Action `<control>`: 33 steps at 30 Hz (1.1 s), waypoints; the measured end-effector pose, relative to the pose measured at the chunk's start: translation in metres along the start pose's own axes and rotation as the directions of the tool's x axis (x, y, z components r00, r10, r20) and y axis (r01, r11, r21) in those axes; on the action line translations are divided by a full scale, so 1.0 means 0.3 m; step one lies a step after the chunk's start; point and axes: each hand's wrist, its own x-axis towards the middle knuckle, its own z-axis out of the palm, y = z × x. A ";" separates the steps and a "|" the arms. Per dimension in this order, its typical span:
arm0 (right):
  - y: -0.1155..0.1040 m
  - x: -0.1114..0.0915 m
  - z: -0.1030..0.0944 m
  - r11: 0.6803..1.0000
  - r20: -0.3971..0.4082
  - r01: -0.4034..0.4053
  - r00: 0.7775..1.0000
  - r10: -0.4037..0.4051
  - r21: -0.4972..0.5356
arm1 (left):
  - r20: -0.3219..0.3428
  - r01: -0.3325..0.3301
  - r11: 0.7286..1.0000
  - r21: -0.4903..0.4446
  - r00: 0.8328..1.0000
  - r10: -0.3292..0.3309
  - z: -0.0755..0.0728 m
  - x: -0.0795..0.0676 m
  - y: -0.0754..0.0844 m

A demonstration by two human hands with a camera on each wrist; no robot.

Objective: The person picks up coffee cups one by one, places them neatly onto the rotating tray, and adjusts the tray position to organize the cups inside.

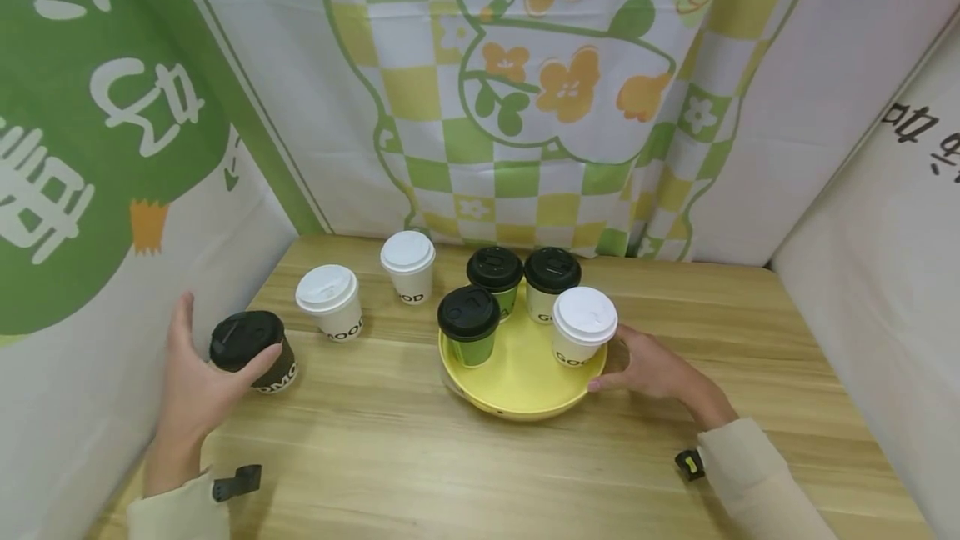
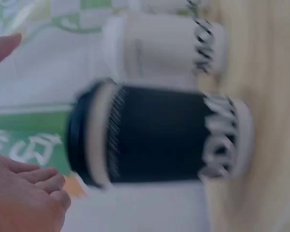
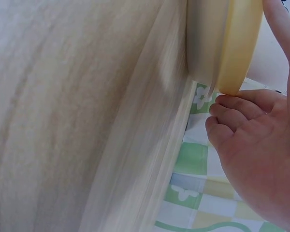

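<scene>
My left hand [image 1: 197,386], thumb and fingers spread apart, is around the near side of a black paper cup [image 1: 251,350] with a black lid. In the left wrist view a gap shows between the fingers [image 2: 36,181] and this black cup [image 2: 159,135], which stands on the table. On the right, my right hand [image 1: 651,367] touches the rim of a round yellow tray [image 1: 525,386] with extended fingers. The right wrist view shows fingertips against the tray's edge [image 3: 239,48]. The tray carries a white-lidded cup [image 1: 585,327] and several black-lidded cups [image 1: 470,325].
Two white cups with white lids, one at the left [image 1: 330,302] and one farther back [image 1: 408,267], stand on the wooden table [image 1: 390,457]. Printed cloth [image 1: 510,107] hangs behind the table and along both sides. A dark strap [image 1: 237,482] hangs by the left sleeve.
</scene>
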 end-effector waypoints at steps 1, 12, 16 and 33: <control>0.002 0.000 0.000 1.000 0.000 -0.006 1.000 0.006 0.005 | 0.011 0.012 1.000 0.000 1.000 -0.012 -0.004 0.000 -0.019; 0.000 -0.001 -0.001 0.999 0.018 -0.032 0.999 0.031 0.014 | 0.207 0.096 0.994 -0.056 0.975 -0.083 -0.001 0.003 -0.179; -0.002 -0.004 -0.001 0.999 0.017 -0.028 0.999 0.028 0.020 | 0.216 0.090 0.991 -0.100 0.974 -0.067 0.008 0.017 -0.200; 0.004 -0.006 0.006 1.000 0.002 -0.004 1.000 0.004 0.022 | 0.133 0.205 0.932 -0.298 0.976 -0.172 0.045 0.037 -0.197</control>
